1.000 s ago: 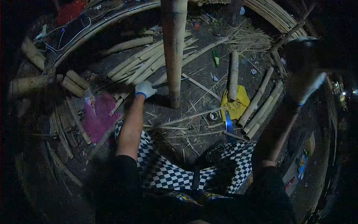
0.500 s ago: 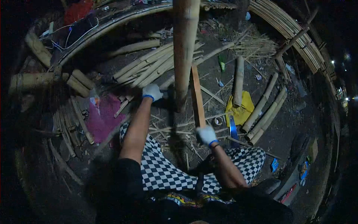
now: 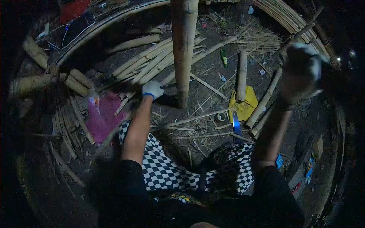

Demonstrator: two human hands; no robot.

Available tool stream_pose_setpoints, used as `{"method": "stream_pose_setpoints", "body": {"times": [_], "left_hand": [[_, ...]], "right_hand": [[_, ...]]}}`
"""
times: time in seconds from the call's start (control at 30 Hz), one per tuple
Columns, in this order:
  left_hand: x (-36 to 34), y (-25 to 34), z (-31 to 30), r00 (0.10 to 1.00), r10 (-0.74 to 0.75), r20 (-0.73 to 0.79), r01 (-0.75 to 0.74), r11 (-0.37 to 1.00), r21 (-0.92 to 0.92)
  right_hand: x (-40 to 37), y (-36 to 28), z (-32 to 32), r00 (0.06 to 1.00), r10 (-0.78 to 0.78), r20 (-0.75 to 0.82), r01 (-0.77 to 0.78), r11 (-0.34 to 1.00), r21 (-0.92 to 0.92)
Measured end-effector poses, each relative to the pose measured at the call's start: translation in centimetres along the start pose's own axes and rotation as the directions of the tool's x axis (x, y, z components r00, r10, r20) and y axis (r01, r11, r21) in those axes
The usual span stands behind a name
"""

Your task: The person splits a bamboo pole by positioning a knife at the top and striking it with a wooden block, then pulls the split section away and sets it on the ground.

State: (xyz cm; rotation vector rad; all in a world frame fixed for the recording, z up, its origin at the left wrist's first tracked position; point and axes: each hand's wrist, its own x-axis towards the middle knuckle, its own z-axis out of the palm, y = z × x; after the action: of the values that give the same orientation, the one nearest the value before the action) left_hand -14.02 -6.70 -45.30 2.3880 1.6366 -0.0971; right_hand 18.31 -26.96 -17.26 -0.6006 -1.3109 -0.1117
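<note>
My left hand [image 3: 153, 89], in a white glove with a blue cuff, is closed beside the thick upright bamboo pole [image 3: 184, 49]. It grips the near end of a thin, dark bar, which passes at the pole and shows again on its right side. Raised at the right is my right hand [image 3: 310, 72], also gloved, close to the camera and smeared by motion. Its fingers cannot be made out, and no wooden stick can be clearly seen in it.
Split bamboo [image 3: 152, 62] lies behind the pole. A yellow cloth [image 3: 247, 103], a blue-lit blade [image 3: 236, 123] and a tape roll [image 3: 221, 117] lie right of centre, near bamboo lengths [image 3: 266, 97]. A pink sack [image 3: 104, 117] is at the left.
My right hand has swung up and right from beside the pole, where it held a flat wooden stick. My left hand stays by the pole, and the view has shifted slightly.
</note>
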Motion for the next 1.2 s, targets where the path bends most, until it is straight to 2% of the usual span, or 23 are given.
{"method": "stream_pose_setpoints", "body": {"times": [0.03,0.07,0.13,0.17,0.23,0.27,0.3,0.37,0.4,0.43,0.57,0.63,0.7,0.77,0.83,0.9,0.93,0.97,1.07,1.1,1.13,1.17,1.2], "left_hand": [[-0.6,0.3,-0.4,1.000,0.006,-0.008,-0.006,1.000,-0.025],[-0.3,0.1,-0.1,1.000,0.004,-0.009,-0.004,1.000,-0.027],[0.8,-0.5,1.2,0.998,-0.030,0.053,0.031,0.999,-0.009],[0.3,-0.4,2.5,0.998,-0.025,0.065,0.025,1.000,-0.007],[1.1,-0.8,2.1,0.998,-0.045,-0.036,0.047,0.997,0.062],[0.9,-0.9,1.7,0.996,-0.089,-0.006,0.089,0.992,0.093],[0.6,-1.2,1.7,0.998,-0.034,-0.049,0.038,0.996,0.079],[0.4,-0.9,1.8,0.998,-0.069,0.008,0.069,0.996,0.056],[0.7,-1.1,2.5,0.999,-0.042,-0.017,0.044,0.996,0.083],[0.7,-0.9,2.5,0.999,-0.036,-0.022,0.038,0.995,0.089],[0.4,0.4,1.4,0.997,-0.069,-0.026,0.070,0.997,0.037],[0.4,1.1,0.8,0.998,0.053,0.038,-0.057,0.992,0.116],[-0.4,1.4,-0.6,0.993,0.089,0.079,-0.094,0.994,0.058],[-1.3,1.2,-0.7,0.987,0.157,0.033,-0.155,0.986,-0.052],[-1.9,1.2,-0.7,0.988,0.152,0.022,-0.152,0.988,0.016],[-3.4,2.0,-0.7,0.990,-0.141,-0.008,0.141,0.989,-0.045],[-3.1,1.6,0.4,0.988,-0.136,-0.071,0.134,0.991,-0.028],[-3.8,2.4,-0.4,0.987,-0.159,0.008,0.159,0.987,-0.034],[-4.2,2.5,0.5,0.987,-0.153,-0.055,0.149,0.987,-0.061],[-4.3,2.5,0.6,0.995,-0.059,-0.082,0.055,0.997,-0.056],[-4.1,2.7,0.6,0.994,0.036,-0.108,-0.041,0.998,-0.050],[-3.2,2.2,1.3,0.993,0.035,-0.115,-0.042,0.998,-0.053],[-2.5,1.5,2.1,1.000,0.003,-0.021,-0.005,0.993,-0.121]], "right_hand": [[-5.1,1.5,1.1,0.996,0.064,-0.067,-0.072,0.989,-0.126],[-11.5,3.8,2.1,0.983,0.148,-0.112,-0.180,0.906,-0.384],[-28.6,8.0,3.1,0.871,0.486,-0.076,-0.348,0.500,-0.793],[-34.8,7.6,1.5,0.260,0.958,0.116,-0.378,0.212,-0.901],[-37.6,5.0,1.1,-0.111,0.985,0.129,-0.518,0.054,-0.854],[-38.7,4.5,0.6,-0.122,0.983,0.139,-0.588,0.041,-0.808],[-39.2,4.6,-1.0,-0.143,0.979,0.148,-0.642,0.022,-0.766],[-36.8,3.7,-3.1,-0.259,0.956,0.140,-0.744,-0.105,-0.660],[-35.3,3.4,-3.7,-0.163,0.982,0.095,-0.670,-0.039,-0.742],[-31.9,1.7,-3.7,-0.220,0.967,0.124,-0.702,-0.069,-0.709],[-29.0,-0.7,-7.1,-0.209,0.971,0.113,-0.748,-0.084,-0.659],[-29.6,-1.8,-7.8,-0.198,0.975,0.106,-0.774,-0.089,-0.627],[-29.8,-2.2,-7.7,0.172,0.981,0.091,-0.687,0.186,-0.703],[-29.6,-1.9,-7.6,0.157,0.983,0.093,-0.790,0.181,-0.586],[-29.1,-1.0,-7.2,0.351,0.932,0.090,-0.803,0.349,-0.482],[-26.9,0.0,-6.2,0.224,0.970,0.092,-0.964,0.235,-0.124],[-26.6,1.4,-6.1,0.135,0.988,0.077,-0.979,0.145,-0.145],[-26.4,2.2,-5.9,0.041,0.997,0.062,-0.985,0.051,-0.163],[-26.5,1.4,-4.6,0.002,0.999,0.043,-0.981,0.010,-0.195],[-28.4,2.7,-4.8,-0.009,1.000,0.009,-0.986,-0.007,-0.168],[-30.9,4.4,-5.0,-0.004,1.000,0.022,-0.975,0.001,-0.223],[-31.1,4.5,-4.5,-0.007,0.999,0.033,-0.960,0.002,-0.279],[-31.3,4.1,-4.5,0.060,0.997,0.044,-0.901,0.073,-0.428]]}}
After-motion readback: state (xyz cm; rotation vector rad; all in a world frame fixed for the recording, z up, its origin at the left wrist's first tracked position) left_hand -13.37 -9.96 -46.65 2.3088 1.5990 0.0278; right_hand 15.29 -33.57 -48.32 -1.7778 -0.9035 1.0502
